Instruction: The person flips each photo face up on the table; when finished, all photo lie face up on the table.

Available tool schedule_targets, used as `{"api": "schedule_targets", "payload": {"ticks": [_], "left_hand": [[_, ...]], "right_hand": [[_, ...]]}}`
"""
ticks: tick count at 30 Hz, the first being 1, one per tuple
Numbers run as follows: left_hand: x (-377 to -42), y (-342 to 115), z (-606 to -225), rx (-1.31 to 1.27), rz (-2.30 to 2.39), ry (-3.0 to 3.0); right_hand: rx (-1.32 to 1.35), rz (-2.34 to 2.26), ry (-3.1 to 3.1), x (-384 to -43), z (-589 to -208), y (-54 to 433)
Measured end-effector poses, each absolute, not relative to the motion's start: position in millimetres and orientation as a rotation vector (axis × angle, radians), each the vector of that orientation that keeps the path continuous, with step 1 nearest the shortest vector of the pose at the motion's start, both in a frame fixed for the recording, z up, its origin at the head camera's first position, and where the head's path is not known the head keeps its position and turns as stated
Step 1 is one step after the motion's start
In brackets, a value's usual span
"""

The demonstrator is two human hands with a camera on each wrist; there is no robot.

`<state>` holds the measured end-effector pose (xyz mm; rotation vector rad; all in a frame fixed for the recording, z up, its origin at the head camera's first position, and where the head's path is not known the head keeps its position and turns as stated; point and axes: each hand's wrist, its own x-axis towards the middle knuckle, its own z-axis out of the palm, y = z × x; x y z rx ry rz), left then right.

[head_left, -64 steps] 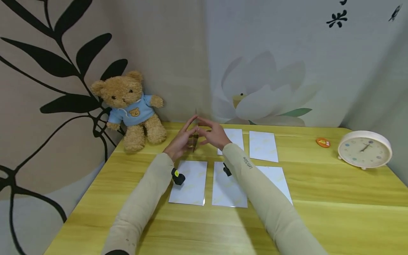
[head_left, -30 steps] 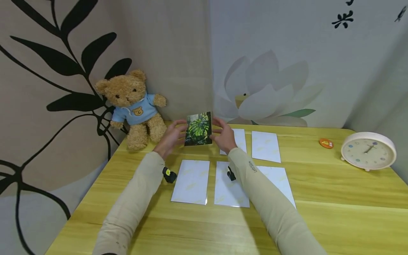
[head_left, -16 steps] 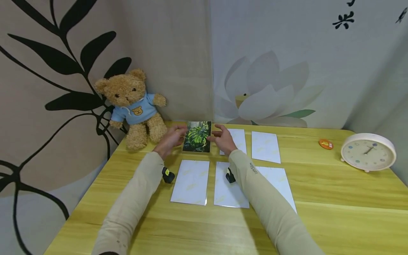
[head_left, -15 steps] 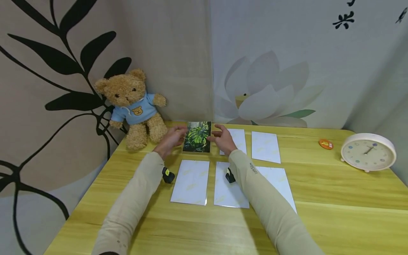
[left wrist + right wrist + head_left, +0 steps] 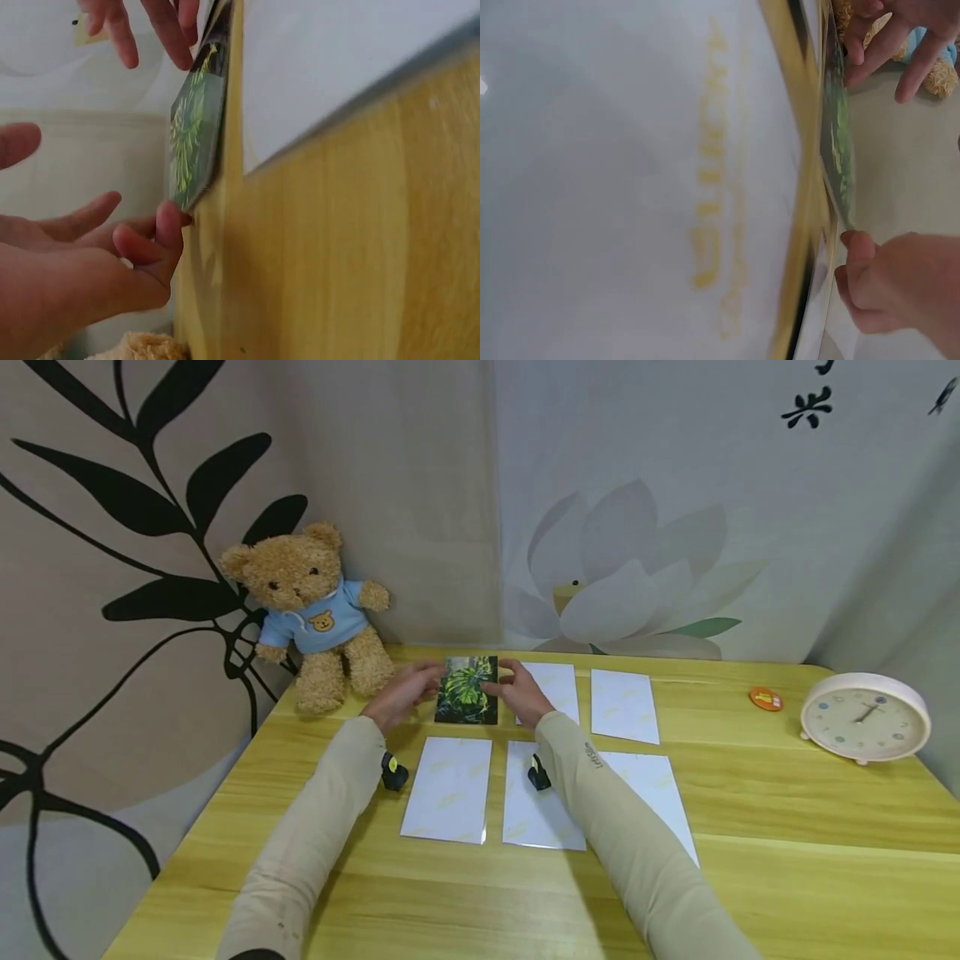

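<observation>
A photo print (image 5: 462, 697) of a bright green leafy plant is between my two hands at the back of the table. My left hand (image 5: 405, 692) pinches its left edge; in the left wrist view the thumb and a finger of the left hand (image 5: 97, 262) meet at a corner of the print (image 5: 196, 127). On the other side, my right hand (image 5: 522, 693) holds the right edge, its thumb over the picture side. The right wrist view has the right hand (image 5: 904, 281) gripping the print's near corner (image 5: 840, 150). The print stands close over the wood, slightly tilted.
Several white cards lie face down in two rows, among them a front left one (image 5: 447, 789) and a back right one (image 5: 624, 706). A teddy bear (image 5: 315, 622) sits at back left. An orange disc (image 5: 766, 698) and a white clock (image 5: 866, 718) are at right.
The print was edge-on at first, then turned with its picture facing me and was lowered toward the table. Since half a second ago it has shifted slightly nearer; the right fingers have closed in.
</observation>
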<state>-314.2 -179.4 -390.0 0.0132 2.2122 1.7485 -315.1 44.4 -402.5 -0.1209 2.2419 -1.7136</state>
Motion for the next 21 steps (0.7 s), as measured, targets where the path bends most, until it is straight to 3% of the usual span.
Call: {"api": "schedule_targets", "payload": {"ticks": [21], "left_hand": [[-312.3,-179.1,-383.9,0.032,1.76,2.22]], "right_hand": [[-0.234,-1.563,2.326,-316.5,-385.9,59.7]]}}
